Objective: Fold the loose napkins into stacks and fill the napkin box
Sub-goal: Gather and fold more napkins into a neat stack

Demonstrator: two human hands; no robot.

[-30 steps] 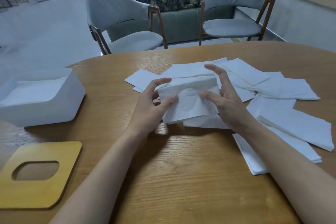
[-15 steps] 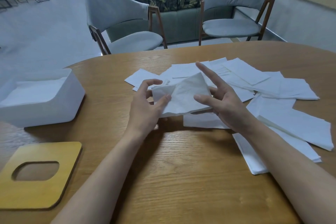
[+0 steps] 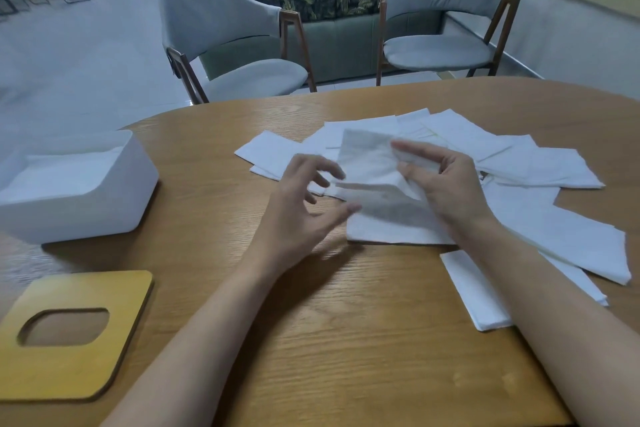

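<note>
A yellow lid (image 3: 114, 367) lies near left on the table (image 3: 346, 340); the left hand (image 3: 298, 215) hovers, fingers spread and loose, gripping nothing; the right hand (image 3: 446, 184) pinches a crumpled napkin (image 3: 367, 166) mid-table; the white box (image 3: 86, 215) sits left; loose napkins (image 3: 540, 166) spread far right.

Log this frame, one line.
step: folding | right hand: pinches napkin | left hand: fingers spread beside it | napkin box: lid off

Both forearms are stretched forward. The left hand (image 3: 304, 204) is held with fingers spread and bent; a napkin (image 3: 367, 159) is pinched in the right hand (image 3: 446, 184).
</note>
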